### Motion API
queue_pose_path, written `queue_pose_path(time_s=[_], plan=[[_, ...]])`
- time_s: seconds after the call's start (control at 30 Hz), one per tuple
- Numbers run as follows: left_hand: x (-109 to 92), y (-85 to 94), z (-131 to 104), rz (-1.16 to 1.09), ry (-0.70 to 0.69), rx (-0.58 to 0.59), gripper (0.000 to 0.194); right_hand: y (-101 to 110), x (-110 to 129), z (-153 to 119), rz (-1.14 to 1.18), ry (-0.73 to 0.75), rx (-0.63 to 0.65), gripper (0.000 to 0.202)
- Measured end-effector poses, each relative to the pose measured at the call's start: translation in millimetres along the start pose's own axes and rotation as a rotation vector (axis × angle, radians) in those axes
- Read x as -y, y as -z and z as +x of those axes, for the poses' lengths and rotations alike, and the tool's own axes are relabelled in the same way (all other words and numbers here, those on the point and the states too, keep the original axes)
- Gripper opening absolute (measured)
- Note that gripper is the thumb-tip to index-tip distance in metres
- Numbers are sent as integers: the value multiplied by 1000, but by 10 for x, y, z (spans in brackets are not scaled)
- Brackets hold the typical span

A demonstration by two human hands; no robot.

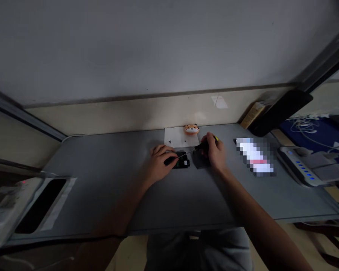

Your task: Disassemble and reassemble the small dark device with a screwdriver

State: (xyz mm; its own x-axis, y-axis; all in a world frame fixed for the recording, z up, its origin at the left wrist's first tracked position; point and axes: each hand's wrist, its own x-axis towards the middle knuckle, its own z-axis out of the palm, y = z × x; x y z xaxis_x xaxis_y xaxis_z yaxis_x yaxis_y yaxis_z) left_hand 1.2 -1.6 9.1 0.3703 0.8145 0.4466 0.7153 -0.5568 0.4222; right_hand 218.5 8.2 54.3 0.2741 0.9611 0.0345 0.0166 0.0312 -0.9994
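A small flat black device [183, 162] with a white label near its right end lies on the desk; its exact kind cannot be made out. My left hand [162, 162] covers its left side, fingers curled over and thumb along the near edge. In my right hand [214, 150] is a screwdriver [199, 146] with a black and yellow handle. Its thin shaft slants down to the left, and the tip reaches the device near my left thumb. Behind the device, white paper [175, 136] carries several tiny dark pieces [170, 142], perhaps screws.
An orange animal-faced object [191, 129] sits on the paper's far right. Rightward lie a lit phone [254, 156] and a power strip [307, 167] with blue lights. A dark phone [42, 205] is at the left. A wall [124, 116] closes off the desk's back.
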Motion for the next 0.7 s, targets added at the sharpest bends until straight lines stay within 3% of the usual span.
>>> queue_pose_path(time_s=[0.33, 0.43, 0.57, 0.7], plan=[[-8, 23, -10, 34, -86, -43, 9, 2, -8, -23, -50, 58, 39, 59], [-3, 10, -23, 52, -125, -64, 11, 23, 7, -51, -101, 180, 71, 54], [-42, 16, -37, 83, -104, 5, 13, 62, 34, -108, -190, 397, 104, 44], [-80, 50, -30, 87, -53, 126, 44, 91, 33, -127, -253, 488, 87, 38]])
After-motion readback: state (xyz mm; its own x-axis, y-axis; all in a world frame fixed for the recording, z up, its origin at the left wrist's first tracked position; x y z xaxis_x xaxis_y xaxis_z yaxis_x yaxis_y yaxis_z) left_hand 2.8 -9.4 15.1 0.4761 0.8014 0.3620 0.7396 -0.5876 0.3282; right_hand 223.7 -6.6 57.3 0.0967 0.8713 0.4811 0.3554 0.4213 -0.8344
